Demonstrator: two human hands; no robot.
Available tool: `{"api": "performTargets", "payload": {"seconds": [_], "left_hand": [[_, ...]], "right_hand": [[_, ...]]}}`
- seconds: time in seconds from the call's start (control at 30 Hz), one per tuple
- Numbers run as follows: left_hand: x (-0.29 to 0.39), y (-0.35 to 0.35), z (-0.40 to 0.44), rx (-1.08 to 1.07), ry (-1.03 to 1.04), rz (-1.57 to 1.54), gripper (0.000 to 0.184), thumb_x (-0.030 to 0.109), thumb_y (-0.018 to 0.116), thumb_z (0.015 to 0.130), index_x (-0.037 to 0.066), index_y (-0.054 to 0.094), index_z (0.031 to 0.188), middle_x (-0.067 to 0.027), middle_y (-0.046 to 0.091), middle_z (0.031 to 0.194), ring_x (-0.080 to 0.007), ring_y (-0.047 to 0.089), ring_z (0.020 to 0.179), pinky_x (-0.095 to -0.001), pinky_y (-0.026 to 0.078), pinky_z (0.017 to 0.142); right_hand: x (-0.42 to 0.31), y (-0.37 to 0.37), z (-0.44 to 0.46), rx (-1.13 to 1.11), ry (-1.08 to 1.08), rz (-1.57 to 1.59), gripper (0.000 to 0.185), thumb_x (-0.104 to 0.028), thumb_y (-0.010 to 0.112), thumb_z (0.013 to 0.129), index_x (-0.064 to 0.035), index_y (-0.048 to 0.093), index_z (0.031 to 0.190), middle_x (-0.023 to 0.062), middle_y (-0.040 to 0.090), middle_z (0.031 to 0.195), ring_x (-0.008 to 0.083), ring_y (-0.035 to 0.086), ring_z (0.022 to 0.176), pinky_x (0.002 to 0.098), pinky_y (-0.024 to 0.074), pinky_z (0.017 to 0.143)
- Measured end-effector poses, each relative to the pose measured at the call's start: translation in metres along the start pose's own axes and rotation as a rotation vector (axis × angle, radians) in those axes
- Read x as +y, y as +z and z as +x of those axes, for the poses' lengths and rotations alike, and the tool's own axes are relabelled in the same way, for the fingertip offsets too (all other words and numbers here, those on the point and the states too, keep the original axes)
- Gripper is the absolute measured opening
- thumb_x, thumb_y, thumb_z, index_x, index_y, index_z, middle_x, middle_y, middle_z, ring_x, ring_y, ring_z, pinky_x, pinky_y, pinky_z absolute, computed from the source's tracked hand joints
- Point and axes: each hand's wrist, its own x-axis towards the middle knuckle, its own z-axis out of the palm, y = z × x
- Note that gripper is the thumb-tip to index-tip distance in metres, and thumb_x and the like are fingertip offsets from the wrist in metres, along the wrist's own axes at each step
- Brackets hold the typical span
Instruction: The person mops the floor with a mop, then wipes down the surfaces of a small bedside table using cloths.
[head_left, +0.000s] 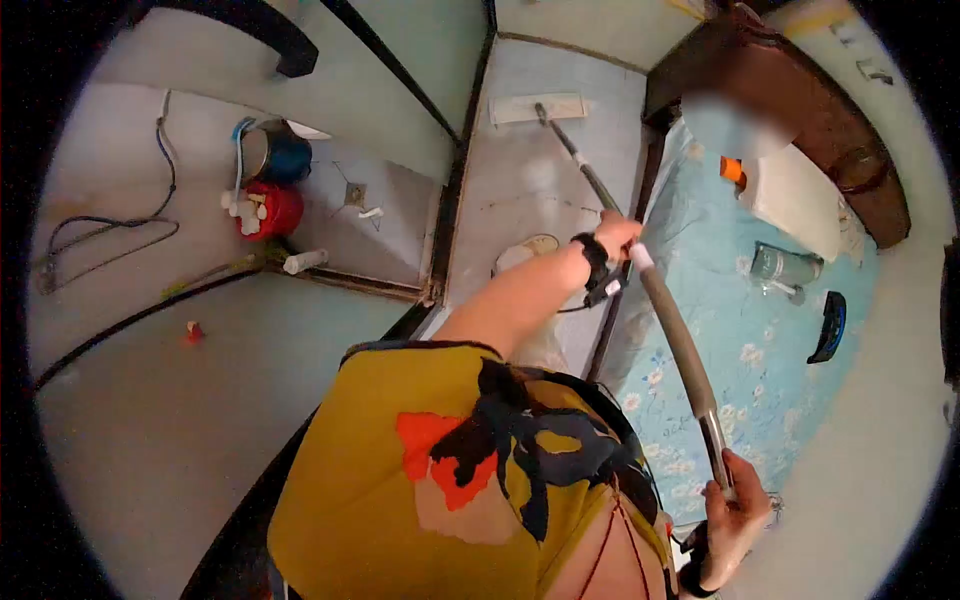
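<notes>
My left hand (pixel 618 236), with a black band and a small dark device at the wrist, is wrapped around the middle of a long mop pole (pixel 672 325). Lower right, my right hand (pixel 737 512) grips the metal end of the same pole, close to my body. The pole slants up and away to a flat white mop head (pixel 510 110), which rests on the pale tiled floor (pixel 585 175) at the far end of a narrow strip. A pale round object (pixel 515 258) on the floor is partly hidden behind my left forearm.
Right of the pole stands a bed (pixel 700 440) with a blue flowered sheet, a clear bottle (pixel 785 265), a dark brush-like object (pixel 827 328) and a brown headboard (pixel 860 160). Left, beyond a dark door frame (pixel 465 170), are a red bucket (pixel 272 210), a blue bucket (pixel 288 158) and a floor drain (pixel 355 193).
</notes>
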Motion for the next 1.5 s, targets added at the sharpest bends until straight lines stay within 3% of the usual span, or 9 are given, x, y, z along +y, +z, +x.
{"api": "performTargets", "payload": {"seconds": [0.03,0.13,0.2,0.47,0.53,0.77,0.8,1.0,1.5], "left_hand": [[0.019,-0.009,0.017,0.013,-0.013,-0.004,0.018,0.005,0.065,0.065,0.003,0.047,0.068,-0.0075,0.048,0.060,-0.0228,0.052,0.057,-0.0391,0.042,0.045],[0.061,-0.042,0.039,-0.390,0.956,1.061,0.017,0.006,0.065,0.066,0.006,0.048,0.065,-0.0071,0.048,0.059,-0.0218,0.050,0.055,-0.0385,0.042,0.043],[0.082,-0.013,0.015,0.237,0.133,0.275,0.017,0.004,0.063,0.064,0.006,0.046,0.065,-0.0068,0.047,0.059,-0.0195,0.048,0.052,-0.0359,0.041,0.040],[0.007,-0.019,-0.006,0.194,0.128,0.216,0.017,0.000,0.057,0.065,0.004,0.043,0.075,-0.0052,0.046,0.069,-0.0184,0.052,0.062,-0.0363,0.045,0.048],[-0.022,-0.036,-0.018,-0.003,0.073,0.152,0.039,0.009,0.057,0.068,0.007,0.035,0.100,-0.0087,0.048,0.073,-0.0227,0.051,0.061,-0.0394,0.046,0.050],[-0.133,-0.028,-0.120,0.022,0.054,0.042,0.016,0.011,0.054,0.072,0.011,0.039,0.065,-0.0026,0.040,0.059,-0.0165,0.046,0.052,-0.0340,0.045,0.048],[-0.145,-0.027,-0.137,0.043,0.054,0.038,0.019,0.011,0.054,0.073,0.011,0.040,0.061,-0.0012,0.039,0.058,-0.0152,0.045,0.052,-0.0329,0.044,0.046],[-0.191,-0.010,-0.165,0.072,-0.022,-0.113,0.017,0.010,0.055,0.077,0.006,0.043,0.066,-0.0037,0.044,0.063,-0.0181,0.047,0.055,-0.0353,0.047,0.053],[-0.051,0.070,-0.070,-0.073,0.001,0.170,0.019,0.007,0.060,0.074,0.006,0.046,0.060,-0.0027,0.045,0.058,-0.0164,0.049,0.053,-0.0331,0.048,0.053]], "right_hand": [[-0.018,0.012,0.015,0.074,-0.062,-0.008,0.033,0.003,0.060,0.068,0.0010,0.061,0.101,0.0155,0.061,0.098,0.0201,0.058,0.082,0.0286,0.0468,0.067],[-0.031,0.043,0.035,0.226,-0.184,0.084,0.026,0.003,0.063,0.069,-0.0026,0.063,0.094,0.0151,0.061,0.103,0.0168,0.060,0.079,0.0244,0.0465,0.057],[-0.032,0.050,0.042,0.236,-0.275,0.091,0.021,-0.001,0.066,0.070,-0.0029,0.063,0.091,0.0152,0.061,0.103,0.0155,0.061,0.074,0.0232,0.0450,0.052],[0.002,0.021,0.002,0.264,-0.210,0.123,0.016,-0.005,0.066,0.068,0.0008,0.061,0.082,0.0163,0.063,0.083,0.0244,0.061,0.073,0.0314,0.0466,0.065],[0.019,0.019,-0.020,0.333,-0.345,0.149,0.013,-0.004,0.065,0.067,0.0021,0.061,0.078,0.0133,0.063,0.074,0.0236,0.060,0.068,0.0328,0.0466,0.063],[0.090,-0.024,-0.105,0.441,-0.339,0.109,0.014,-0.006,0.065,0.064,-0.0003,0.057,0.074,0.0099,0.058,0.066,0.0194,0.053,0.062,0.0324,0.0422,0.060],[0.102,-0.029,-0.112,0.363,-0.454,0.215,0.014,0.002,0.060,0.068,0.0000,0.055,0.081,0.0070,0.054,0.074,0.0126,0.048,0.064,0.0199,0.0352,0.053],[0.113,-0.051,-0.130,0.489,-0.544,0.269,0.014,-0.009,0.063,0.078,-0.0016,0.051,0.076,0.0055,0.044,0.065,0.0138,0.040,0.061,0.0250,0.0304,0.057],[0.059,-0.026,-0.042,0.682,-0.399,0.398,0.023,-0.022,0.067,0.077,-0.0042,0.052,0.081,0.0066,0.050,0.067,0.0168,0.043,0.061,0.0286,0.0329,0.055]]}}
